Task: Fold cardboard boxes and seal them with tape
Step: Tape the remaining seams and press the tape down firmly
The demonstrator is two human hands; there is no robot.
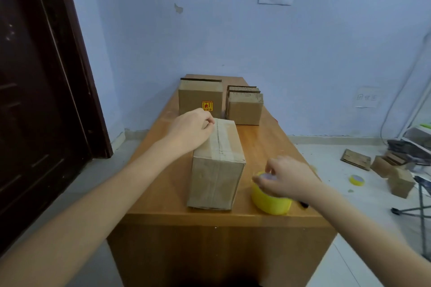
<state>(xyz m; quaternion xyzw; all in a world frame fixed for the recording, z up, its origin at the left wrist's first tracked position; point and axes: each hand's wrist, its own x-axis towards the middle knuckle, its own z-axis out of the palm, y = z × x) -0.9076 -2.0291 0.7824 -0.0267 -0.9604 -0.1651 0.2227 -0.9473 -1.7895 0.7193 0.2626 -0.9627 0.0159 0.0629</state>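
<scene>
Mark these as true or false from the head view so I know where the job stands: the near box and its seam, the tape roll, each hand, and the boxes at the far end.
1. The near cardboard box has tape along its top seam. True.
2. The yellow tape roll sits left of that box. False: it sits right of it, on the wooden table.
3. The left hand rests on the box's far top edge. True.
4. The right hand is on the box. False: its grip is at the tape roll.
5. Flattened boxes stand at the table's far end. True.

left hand (190, 129) on taped box (215, 165), right hand (285, 178) over yellow tape roll (270, 200)
</scene>
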